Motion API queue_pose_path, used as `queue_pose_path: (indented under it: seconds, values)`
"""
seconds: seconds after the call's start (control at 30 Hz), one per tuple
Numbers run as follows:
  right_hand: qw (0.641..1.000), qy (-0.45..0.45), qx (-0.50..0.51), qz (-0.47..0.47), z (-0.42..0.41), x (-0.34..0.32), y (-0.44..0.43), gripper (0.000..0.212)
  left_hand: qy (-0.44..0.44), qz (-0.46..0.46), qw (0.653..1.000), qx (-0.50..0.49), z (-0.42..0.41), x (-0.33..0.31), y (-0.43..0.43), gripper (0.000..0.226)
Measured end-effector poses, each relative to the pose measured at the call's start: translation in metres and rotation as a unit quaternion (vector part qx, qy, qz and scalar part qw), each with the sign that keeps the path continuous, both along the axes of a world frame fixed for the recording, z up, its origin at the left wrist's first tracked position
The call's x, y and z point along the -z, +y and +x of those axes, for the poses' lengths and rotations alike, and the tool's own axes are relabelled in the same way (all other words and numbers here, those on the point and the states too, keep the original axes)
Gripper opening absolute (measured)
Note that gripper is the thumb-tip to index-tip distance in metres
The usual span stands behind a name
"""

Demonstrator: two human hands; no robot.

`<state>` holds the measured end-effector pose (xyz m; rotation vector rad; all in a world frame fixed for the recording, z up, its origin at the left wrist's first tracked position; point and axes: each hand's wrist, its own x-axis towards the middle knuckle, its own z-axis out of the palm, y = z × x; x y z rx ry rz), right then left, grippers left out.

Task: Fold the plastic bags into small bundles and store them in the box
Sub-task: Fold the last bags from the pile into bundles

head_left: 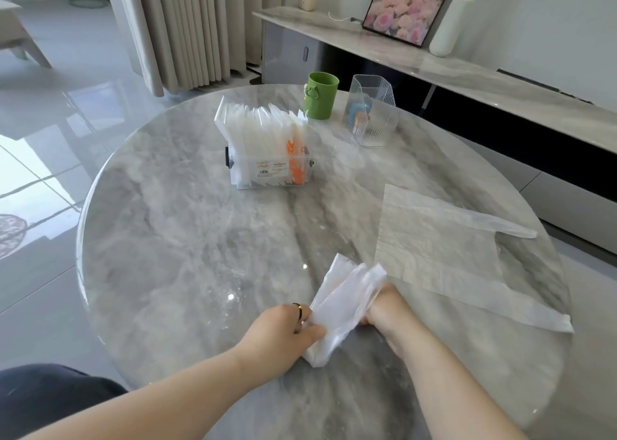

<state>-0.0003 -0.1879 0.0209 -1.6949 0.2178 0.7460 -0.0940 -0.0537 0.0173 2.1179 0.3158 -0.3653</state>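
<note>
A partly folded white plastic bag (344, 302) lies near the front of the round marble table (187, 239). My left hand (283, 329) pinches its lower left end, thumb on top. My right hand (384, 309) grips its right side, with the fingers hidden under the plastic. A second clear plastic bag (444, 249) lies flat and unfolded to the right, its handles reaching the table's edge. The clear storage box (267, 169) stands at mid-table, packed with several upright folded bags, one of them with orange print.
A green cup (321, 96) and a ribbed clear holder (372, 111) stand behind the box. A long marble sideboard (500, 82) with a flower picture runs along the right. Curtains hang at the back, over glossy floor tiles on the left.
</note>
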Motion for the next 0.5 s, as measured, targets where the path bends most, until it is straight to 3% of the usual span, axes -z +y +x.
queue_pose_path:
  seconds: [0.03, 0.13, 0.2, 0.3, 0.37, 0.43, 0.5]
  values:
    - [0.999, 0.001, -0.019, 0.030, 0.000, -0.002, -0.001, 0.033, -0.003, 0.017, 1.000, -0.013, 0.001, 0.000, -0.002, 0.046]
    - [0.993, 0.052, -0.018, 0.102, -0.001, -0.009, -0.009, 0.061, -0.007, 0.056, 0.998, -0.039, 0.005, 0.002, -0.007, 0.044]
    - [0.993, 0.050, -0.037, 0.105, 0.001, -0.009, -0.011, 0.061, -0.006, 0.077, 0.996, -0.044, 0.007, 0.002, -0.009, 0.043]
    - [0.993, -0.060, -0.090, -0.035, -0.006, -0.010, -0.003, 0.025, -0.010, 0.091, 0.995, -0.047, 0.008, 0.003, -0.010, 0.038]
    - [0.976, -0.150, -0.090, -0.130, -0.003, -0.005, 0.002, 0.028, -0.020, 0.092, 0.995, -0.046, 0.008, 0.006, -0.010, 0.026]
    - [0.964, -0.187, -0.095, -0.161, 0.004, -0.004, 0.008, 0.027, -0.020, 0.096, 0.994, -0.047, 0.009, 0.008, -0.009, 0.015]
    - [0.961, -0.185, -0.115, -0.170, 0.011, -0.005, 0.012, 0.031, -0.018, 0.118, 0.992, -0.043, 0.010, 0.009, -0.009, 0.026]
